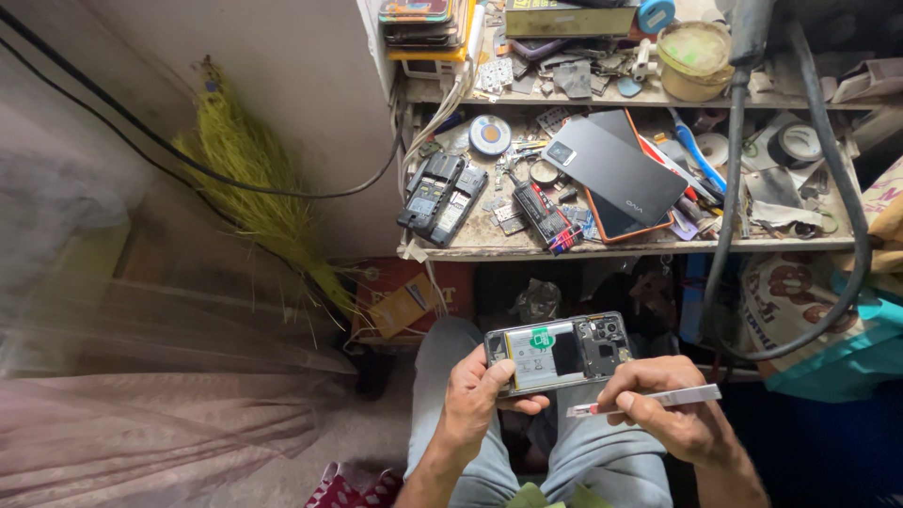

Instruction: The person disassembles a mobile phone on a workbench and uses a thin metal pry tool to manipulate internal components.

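Note:
My left hand (476,393) grips an opened smartphone (557,352) by its left end, back cover off, battery and circuit board showing, held level above my lap. My right hand (670,412) holds a slim white flat tool (647,402) like a pen, its tip pointing left just under the phone's lower edge. I cannot tell whether the tip touches the phone. Both hands hover over my knees in grey trousers (442,367).
A cluttered wooden shelf (621,246) ahead carries a dark phone back cover (616,169), old handsets (442,198), tape rolls and small parts. A thick black hose (729,188) hangs at right. A grass broom (254,188) leans on the wall at left.

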